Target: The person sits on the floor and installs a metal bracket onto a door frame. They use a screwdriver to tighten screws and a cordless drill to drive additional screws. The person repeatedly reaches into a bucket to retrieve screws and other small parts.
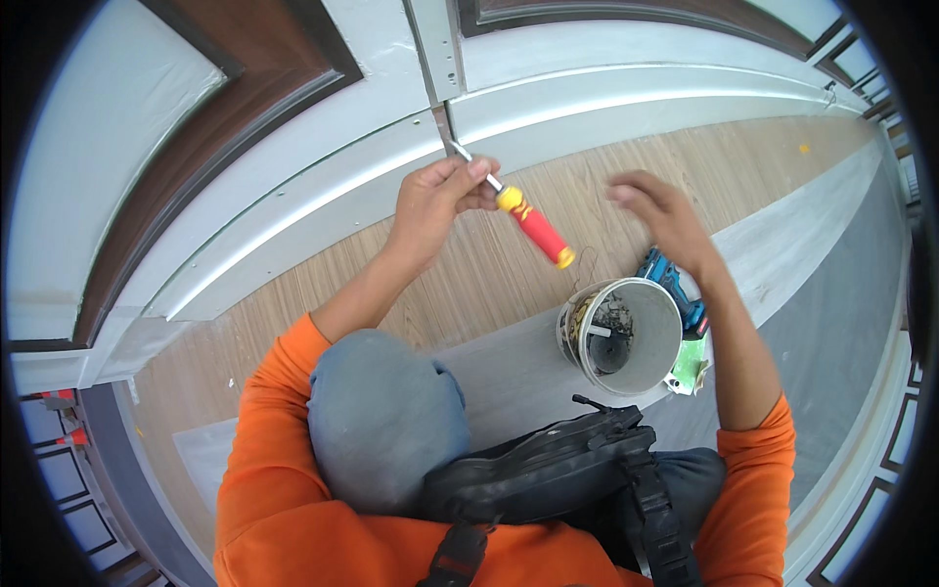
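My left hand [438, 196] pinches the metal shaft of a screwdriver [534, 228] with a red and yellow handle. The shaft's end reaches the narrow gap [445, 125] between two white panels at the foot of the wall, but I cannot tell whether it touches. The handle slants down to the right with nothing around it. My right hand [657, 207] hovers to the right of the handle, apart from it, its fingers loosely curled and slightly blurred; I see nothing held in it.
A white bucket [668, 338] with debris and a dark tool inside stands on the floor before me. Behind it lie a teal cordless drill [667, 279] and a green-and-white packet [689, 367]. White panelling [323, 196] with brown mouldings borders the wood-look floor [587, 176]. A black bag [538, 470] rests at my waist.
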`<control>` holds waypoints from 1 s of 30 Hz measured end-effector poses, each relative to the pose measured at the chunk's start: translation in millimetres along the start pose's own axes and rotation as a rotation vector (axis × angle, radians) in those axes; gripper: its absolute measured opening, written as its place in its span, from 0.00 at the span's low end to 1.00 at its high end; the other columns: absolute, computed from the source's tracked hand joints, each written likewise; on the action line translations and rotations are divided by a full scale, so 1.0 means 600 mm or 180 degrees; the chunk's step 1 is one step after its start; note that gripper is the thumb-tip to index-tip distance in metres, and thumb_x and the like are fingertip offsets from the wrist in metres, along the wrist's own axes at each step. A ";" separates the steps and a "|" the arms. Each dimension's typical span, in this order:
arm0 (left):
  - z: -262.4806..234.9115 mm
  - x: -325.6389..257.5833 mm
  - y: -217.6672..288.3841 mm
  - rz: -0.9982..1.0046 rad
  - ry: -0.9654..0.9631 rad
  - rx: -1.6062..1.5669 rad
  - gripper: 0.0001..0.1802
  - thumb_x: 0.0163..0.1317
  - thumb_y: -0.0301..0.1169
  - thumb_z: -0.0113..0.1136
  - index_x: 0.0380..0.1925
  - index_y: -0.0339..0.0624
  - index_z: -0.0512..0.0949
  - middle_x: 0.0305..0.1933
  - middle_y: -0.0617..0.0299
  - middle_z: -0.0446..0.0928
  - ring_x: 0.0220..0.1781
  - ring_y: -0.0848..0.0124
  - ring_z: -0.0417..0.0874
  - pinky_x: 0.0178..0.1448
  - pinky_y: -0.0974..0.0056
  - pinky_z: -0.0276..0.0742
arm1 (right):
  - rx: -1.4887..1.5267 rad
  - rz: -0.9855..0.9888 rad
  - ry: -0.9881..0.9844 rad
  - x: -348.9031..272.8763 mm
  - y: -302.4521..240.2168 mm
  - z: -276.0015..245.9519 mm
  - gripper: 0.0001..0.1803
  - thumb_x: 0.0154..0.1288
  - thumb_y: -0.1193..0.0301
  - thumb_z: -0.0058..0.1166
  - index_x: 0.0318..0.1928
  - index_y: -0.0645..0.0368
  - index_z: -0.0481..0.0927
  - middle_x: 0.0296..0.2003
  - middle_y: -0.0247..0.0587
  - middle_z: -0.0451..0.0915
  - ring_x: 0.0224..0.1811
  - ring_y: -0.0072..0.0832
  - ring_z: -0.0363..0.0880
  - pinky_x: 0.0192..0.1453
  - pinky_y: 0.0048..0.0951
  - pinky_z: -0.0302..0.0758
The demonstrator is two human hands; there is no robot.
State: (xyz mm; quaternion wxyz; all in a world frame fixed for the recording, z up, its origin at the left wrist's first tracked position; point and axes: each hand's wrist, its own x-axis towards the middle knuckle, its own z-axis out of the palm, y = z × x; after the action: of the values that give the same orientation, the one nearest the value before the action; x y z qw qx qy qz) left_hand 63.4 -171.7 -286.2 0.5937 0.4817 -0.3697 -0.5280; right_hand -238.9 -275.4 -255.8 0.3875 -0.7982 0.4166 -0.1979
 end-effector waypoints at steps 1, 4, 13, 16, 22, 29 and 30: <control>0.005 0.003 0.008 -0.0006 -0.0009 -0.0205 0.18 0.73 0.39 0.64 0.46 0.32 0.85 0.40 0.57 0.85 0.41 0.70 0.86 0.50 0.63 0.84 | 0.0382 0.0130 -0.0227 -0.002 -0.076 0.038 0.25 0.78 0.56 0.53 0.63 0.61 0.79 0.50 0.50 0.86 0.52 0.37 0.84 0.59 0.37 0.78; 0.007 -0.001 0.019 -0.0027 0.0166 -0.0567 0.18 0.73 0.39 0.65 0.48 0.32 0.85 0.41 0.57 0.85 0.41 0.70 0.85 0.51 0.63 0.84 | 0.0764 0.0304 -0.0611 -0.009 -0.152 0.119 0.28 0.78 0.54 0.54 0.67 0.61 0.74 0.50 0.54 0.86 0.52 0.41 0.85 0.58 0.38 0.79; -0.145 -0.044 0.068 0.1132 0.0635 -0.1020 0.15 0.78 0.38 0.55 0.53 0.39 0.80 0.40 0.62 0.82 0.45 0.70 0.83 0.54 0.63 0.82 | -0.0788 -0.0100 -0.0977 -0.064 -0.159 0.136 0.24 0.75 0.57 0.60 0.62 0.58 0.77 0.45 0.53 0.87 0.44 0.43 0.88 0.52 0.37 0.82; -0.104 -0.097 0.087 0.0331 0.0400 0.0530 0.11 0.74 0.33 0.62 0.48 0.38 0.85 0.35 0.64 0.79 0.43 0.72 0.81 0.49 0.67 0.78 | -0.0259 -0.0342 -0.0302 -0.032 -0.194 0.115 0.23 0.73 0.60 0.63 0.62 0.58 0.77 0.46 0.53 0.87 0.45 0.45 0.88 0.52 0.34 0.83; -0.113 -0.107 0.068 0.0953 -0.0249 0.2047 0.08 0.65 0.32 0.71 0.40 0.40 0.90 0.34 0.66 0.78 0.37 0.76 0.74 0.42 0.69 0.70 | -0.0808 -0.0851 -0.0133 -0.008 -0.230 0.082 0.20 0.67 0.62 0.67 0.57 0.53 0.85 0.48 0.45 0.88 0.45 0.40 0.88 0.52 0.35 0.83; -0.101 -0.108 0.091 0.1107 -0.0576 0.2315 0.09 0.64 0.32 0.72 0.43 0.42 0.90 0.34 0.67 0.76 0.35 0.76 0.73 0.39 0.68 0.69 | -0.0900 -0.1094 -0.0358 -0.011 -0.247 0.084 0.20 0.65 0.63 0.68 0.57 0.50 0.86 0.46 0.42 0.88 0.44 0.39 0.88 0.51 0.34 0.83; -0.102 -0.108 0.091 0.1133 -0.0614 0.2339 0.10 0.64 0.32 0.72 0.43 0.43 0.90 0.35 0.67 0.76 0.35 0.75 0.73 0.39 0.68 0.68 | -0.0909 -0.1120 -0.0394 -0.010 -0.247 0.083 0.20 0.65 0.64 0.68 0.57 0.50 0.86 0.46 0.42 0.88 0.44 0.38 0.88 0.50 0.34 0.83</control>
State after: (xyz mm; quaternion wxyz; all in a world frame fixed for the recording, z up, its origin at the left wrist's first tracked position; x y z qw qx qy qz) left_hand 125.1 -98.2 -245.4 0.4270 0.5384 -0.6648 -0.2929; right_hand -134.8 -195.5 -170.4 0.2549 -0.9159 0.2702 -0.1521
